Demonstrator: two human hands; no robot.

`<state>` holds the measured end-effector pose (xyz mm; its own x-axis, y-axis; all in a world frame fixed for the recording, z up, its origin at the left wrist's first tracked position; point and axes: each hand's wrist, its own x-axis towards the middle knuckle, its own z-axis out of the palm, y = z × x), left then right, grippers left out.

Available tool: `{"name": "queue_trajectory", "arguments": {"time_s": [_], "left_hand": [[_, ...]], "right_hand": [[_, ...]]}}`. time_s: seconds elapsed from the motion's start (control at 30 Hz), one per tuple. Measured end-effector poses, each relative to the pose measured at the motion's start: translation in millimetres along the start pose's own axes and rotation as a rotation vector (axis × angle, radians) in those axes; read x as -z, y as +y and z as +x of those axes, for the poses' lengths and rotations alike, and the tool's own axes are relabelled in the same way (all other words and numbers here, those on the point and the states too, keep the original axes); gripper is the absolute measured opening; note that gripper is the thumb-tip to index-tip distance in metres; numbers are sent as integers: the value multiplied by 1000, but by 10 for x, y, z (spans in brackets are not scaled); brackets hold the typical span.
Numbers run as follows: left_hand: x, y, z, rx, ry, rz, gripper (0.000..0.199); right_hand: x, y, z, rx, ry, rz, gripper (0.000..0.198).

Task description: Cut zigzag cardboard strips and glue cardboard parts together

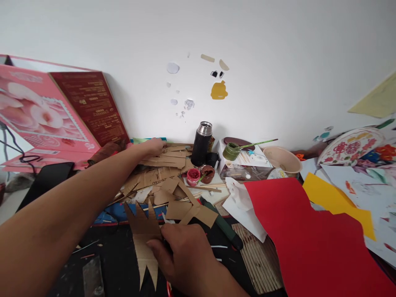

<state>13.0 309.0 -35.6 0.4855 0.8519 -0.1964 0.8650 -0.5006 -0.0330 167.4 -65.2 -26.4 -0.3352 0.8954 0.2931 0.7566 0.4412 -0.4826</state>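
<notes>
My left hand [156, 146] reaches to the back of the table. It touches the stacked cardboard pieces [171, 156] near the wall; its fingers are mostly turned away from view. Close to me, my right hand [187, 249] is closed, with a narrow pale tip [165, 217] showing beyond the index finger. What the fist wraps round is hidden. Against its thumb lies a cut cardboard piece [144, 239] with jagged points at both ends. Loose cardboard scraps [206, 215] lie just beyond the right hand, beside a dark green tool handle [223, 225].
Behind the scraps stand a black flask [201, 144], a red paint jar [193, 176] and a green paint jar [231, 152] with a brush across it. Red paper [309, 239] spreads at the right, near a beige bowl [283, 160]. A pink box [40, 111] stands left.
</notes>
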Motion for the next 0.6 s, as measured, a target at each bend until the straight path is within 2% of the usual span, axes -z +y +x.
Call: {"name": "queue_trajectory", "arguments": {"time_s": [0.33, 0.6], "left_hand": [[50, 12, -1, 65, 107, -44, 47], [143, 57, -61, 59, 219, -94, 41]], "right_hand": [[24, -22, 12, -7, -38, -4, 29], [14, -5, 21, -10, -37, -1, 29]]}}
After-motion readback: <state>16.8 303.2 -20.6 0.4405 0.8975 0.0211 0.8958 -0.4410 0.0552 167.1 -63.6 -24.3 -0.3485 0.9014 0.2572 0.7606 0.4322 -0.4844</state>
